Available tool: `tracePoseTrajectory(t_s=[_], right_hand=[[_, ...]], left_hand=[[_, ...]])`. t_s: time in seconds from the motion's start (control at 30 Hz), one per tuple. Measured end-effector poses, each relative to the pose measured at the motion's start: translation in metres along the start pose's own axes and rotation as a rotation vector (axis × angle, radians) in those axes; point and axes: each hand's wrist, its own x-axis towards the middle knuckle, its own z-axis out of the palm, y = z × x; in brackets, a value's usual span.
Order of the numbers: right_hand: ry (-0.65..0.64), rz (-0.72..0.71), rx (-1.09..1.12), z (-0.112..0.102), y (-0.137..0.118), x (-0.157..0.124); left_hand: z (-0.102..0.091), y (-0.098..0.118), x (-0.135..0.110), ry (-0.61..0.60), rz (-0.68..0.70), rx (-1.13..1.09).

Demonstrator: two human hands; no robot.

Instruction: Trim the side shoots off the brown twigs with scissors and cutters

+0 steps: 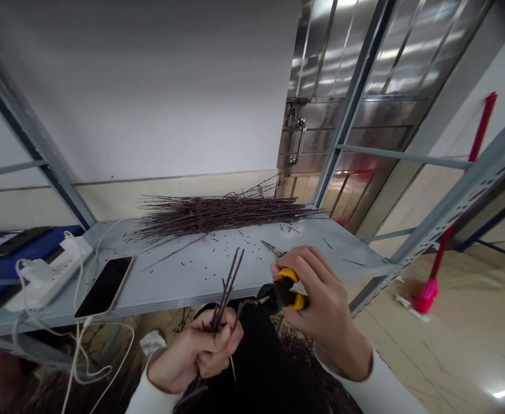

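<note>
Over shelving point(218, 282), right hand point(325, 305) gripping yellow-handled cutters point(287, 292), left hand point(196, 352) gripping twigs point(225, 290)

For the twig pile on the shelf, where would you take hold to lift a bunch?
Probably around the middle of the twig pile, coming down from above and the near side, with the fingers closing across the stems. The twigs lie roughly parallel along the shelf, so the middle should gather them evenly, while the splayed ends would likely snag.
</note>
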Motion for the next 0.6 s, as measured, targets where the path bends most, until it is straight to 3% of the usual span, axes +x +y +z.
tracePoseTrajectory(t_s=[0.4,0.6], right_hand=[[-0.015,-0.002,0.03,0.002,0.0,0.0],[0.013,0.198,0.108,-0.001,0.008,-0.008]], left_hand=[[-0.001,-0.002,0.001,0.0,-0.006,0.04],[-0.001,-0.002,0.0,0.033,-0.023,0.039]])
